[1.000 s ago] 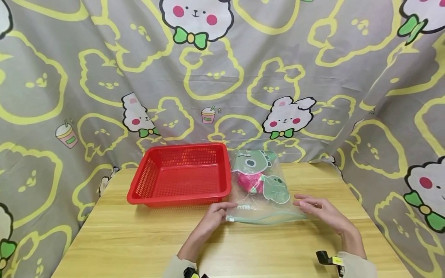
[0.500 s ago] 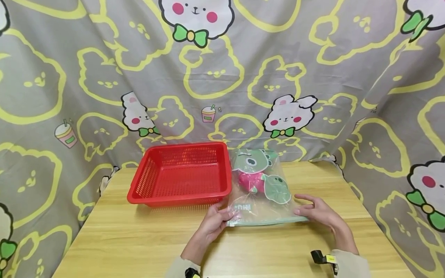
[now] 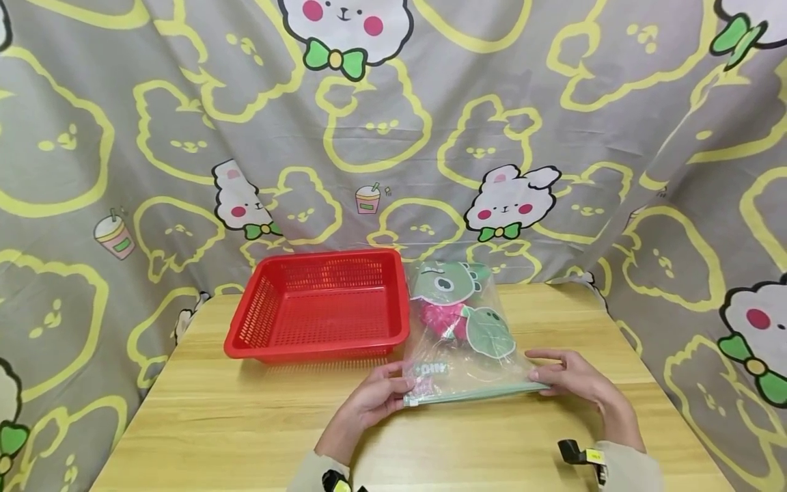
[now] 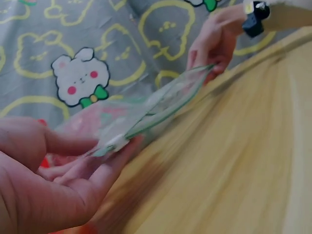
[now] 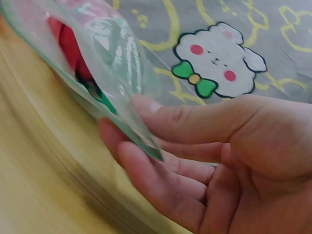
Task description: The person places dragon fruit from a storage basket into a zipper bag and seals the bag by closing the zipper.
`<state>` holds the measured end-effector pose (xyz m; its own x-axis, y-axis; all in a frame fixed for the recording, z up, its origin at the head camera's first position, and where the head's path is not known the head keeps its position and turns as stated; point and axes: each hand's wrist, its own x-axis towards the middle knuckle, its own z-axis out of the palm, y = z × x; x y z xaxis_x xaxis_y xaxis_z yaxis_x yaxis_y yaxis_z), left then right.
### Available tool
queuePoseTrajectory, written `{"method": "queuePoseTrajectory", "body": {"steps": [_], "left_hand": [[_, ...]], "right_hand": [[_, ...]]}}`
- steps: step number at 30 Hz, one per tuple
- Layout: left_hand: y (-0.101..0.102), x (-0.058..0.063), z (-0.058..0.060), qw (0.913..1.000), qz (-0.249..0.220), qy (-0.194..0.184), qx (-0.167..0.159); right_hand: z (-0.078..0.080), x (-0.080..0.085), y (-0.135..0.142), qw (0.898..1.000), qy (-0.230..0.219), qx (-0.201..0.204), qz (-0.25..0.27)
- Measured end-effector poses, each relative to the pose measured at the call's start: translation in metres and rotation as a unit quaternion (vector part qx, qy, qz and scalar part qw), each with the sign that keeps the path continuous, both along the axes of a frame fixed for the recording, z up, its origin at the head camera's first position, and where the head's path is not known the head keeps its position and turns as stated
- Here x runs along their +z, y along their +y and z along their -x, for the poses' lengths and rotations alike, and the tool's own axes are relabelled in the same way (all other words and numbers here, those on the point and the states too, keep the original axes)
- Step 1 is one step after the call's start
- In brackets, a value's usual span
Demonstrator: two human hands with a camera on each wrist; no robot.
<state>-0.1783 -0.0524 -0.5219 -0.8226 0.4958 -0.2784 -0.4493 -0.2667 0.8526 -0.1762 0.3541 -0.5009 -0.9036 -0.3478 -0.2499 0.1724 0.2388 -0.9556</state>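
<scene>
A clear zip bag [image 3: 470, 379] with green cartoon prints lies to the right of the red basket [image 3: 332, 355]. Inside shows a crumpled pink-red item [image 3: 443, 319], its kind unclear through the plastic. My left hand [image 3: 371, 398] pinches the bag's near left corner, beside the white zip slider [image 4: 119, 143]. At the opposite near corner, my right hand [image 3: 574, 377] holds the edge between thumb and fingers. Between the hands the green zip edge is raised off the table. From the right wrist, the bag's mouth looks parted, with red and green cloth-like stuff [image 5: 73, 48] within.
The perforated red basket stands at the back left of the wooden table [image 3: 246, 424], with nothing visible in it. A grey curtain [image 3: 406, 150] with cartoon prints hangs behind and along both sides.
The bag's near edge, wavy and gaping earlier, is now pulled nearly straight. My left hand has shifted its hold at the corner, thumb now on top. The basket stays in place.
</scene>
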Motion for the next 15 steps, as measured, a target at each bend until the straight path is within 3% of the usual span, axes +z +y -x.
{"method": "queuePoseTrajectory", "body": {"steps": [5, 15], "left_hand": [[-0.008, 0.003, 0.003, 0.9986, 0.036, 0.026, -0.028], [-0.009, 0.004, 0.003, 0.9962, 0.07, 0.045, -0.025]], "right_hand": [[-0.002, -0.004, 0.011, 0.999, -0.01, 0.031, 0.03], [-0.002, -0.011, 0.015, 0.996, -0.038, 0.056, 0.055]]}}
